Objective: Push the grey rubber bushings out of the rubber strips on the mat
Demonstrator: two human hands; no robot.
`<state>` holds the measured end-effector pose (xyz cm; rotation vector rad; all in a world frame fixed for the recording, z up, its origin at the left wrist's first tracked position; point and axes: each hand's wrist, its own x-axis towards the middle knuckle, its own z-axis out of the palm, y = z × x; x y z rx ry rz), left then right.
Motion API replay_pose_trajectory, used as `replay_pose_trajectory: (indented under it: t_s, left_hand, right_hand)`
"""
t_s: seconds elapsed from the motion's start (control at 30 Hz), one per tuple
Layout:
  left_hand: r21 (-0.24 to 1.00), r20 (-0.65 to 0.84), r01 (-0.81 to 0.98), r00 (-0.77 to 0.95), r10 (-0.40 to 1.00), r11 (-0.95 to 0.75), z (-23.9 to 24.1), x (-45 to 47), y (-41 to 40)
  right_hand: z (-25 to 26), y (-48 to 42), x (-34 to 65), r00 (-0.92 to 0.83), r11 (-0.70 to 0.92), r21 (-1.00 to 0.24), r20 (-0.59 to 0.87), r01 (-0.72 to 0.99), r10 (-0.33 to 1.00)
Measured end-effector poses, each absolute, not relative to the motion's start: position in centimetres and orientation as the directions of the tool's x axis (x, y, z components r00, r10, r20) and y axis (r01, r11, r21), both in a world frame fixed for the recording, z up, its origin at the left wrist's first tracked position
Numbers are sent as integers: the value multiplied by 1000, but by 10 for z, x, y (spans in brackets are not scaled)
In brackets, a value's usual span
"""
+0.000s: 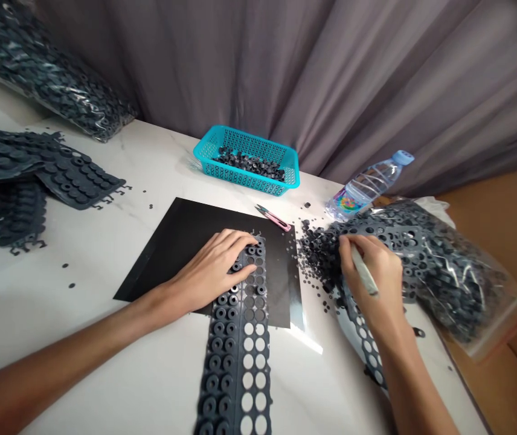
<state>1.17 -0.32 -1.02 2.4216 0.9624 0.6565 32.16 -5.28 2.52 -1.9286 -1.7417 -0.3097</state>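
My left hand (pixel 222 257) lies across a dark rubber sheet (pixel 240 338) of moulded rings. Its thumb and forefinger are apart and touch the sheet's far end. On the sheet's left columns the rings are still in place; most holes on the right are bare. Over a pile of loose black rings (pixel 324 251), my right hand (pixel 371 266) is closed round a slim tool with a pale grey handle (pixel 365 272). The tool's tip is hidden behind the fingers. Under the sheet's far part lies a black mat (pixel 163 254).
Behind the mat are a teal basket (pixel 247 178) of black parts and pink thread snips (pixel 274 219). A water bottle (pixel 367 184) leans at the right, near a plastic bag (pixel 462 290) of rings. More rubber sheets (pixel 72 175) and a full bag (pixel 50 78) lie left.
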Motion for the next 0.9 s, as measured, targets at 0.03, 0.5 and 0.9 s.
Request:
replay_pose_trajectory:
  t_s: [0.03, 0.5, 0.9]
  left_hand:
    - [564, 261, 503, 643, 720, -655, -9, 11, -4]
    - [427, 295, 586, 630, 719, -689, -8, 26, -2]
    - [365, 240, 593, 685, 688, -718, -2, 16, -10]
  right_hand:
    - [27, -53, 315, 155, -18, -257, 525, 966, 837]
    - [-9, -55, 234, -32, 27, -962, 19, 270, 999]
    - [-7, -63, 233, -104, -63, -996, -70, 68, 992]
